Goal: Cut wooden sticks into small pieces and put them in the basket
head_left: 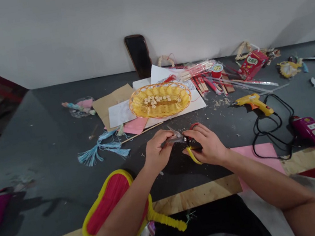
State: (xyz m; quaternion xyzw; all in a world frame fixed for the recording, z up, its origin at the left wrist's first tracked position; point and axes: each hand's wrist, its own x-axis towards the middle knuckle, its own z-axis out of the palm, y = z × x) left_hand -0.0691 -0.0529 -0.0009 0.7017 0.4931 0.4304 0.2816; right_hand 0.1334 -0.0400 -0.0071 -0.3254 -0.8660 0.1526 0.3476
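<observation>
Scissors (184,139) with red and yellow handles are held in my right hand (207,144), their blades parted and pointing left. My left hand (159,151) is closed beside the blade tips, its thumb and fingers pinched; whatever lies between them is too small to name. Beyond both hands stands a yellow woven basket (161,111) with small pale pieces (152,101) inside. A thin stick (142,132) lies just past my left hand. Under my left forearm is a red and yellow fuzzy object (110,200), partly hidden.
Blue tassels (103,149) lie left of the basket. A phone (139,53) leans on the wall. To the right are a yellow glue gun (254,104) with a black cord, a red packet (252,64), a purple box (312,132) and pink paper (257,154) by the table edge.
</observation>
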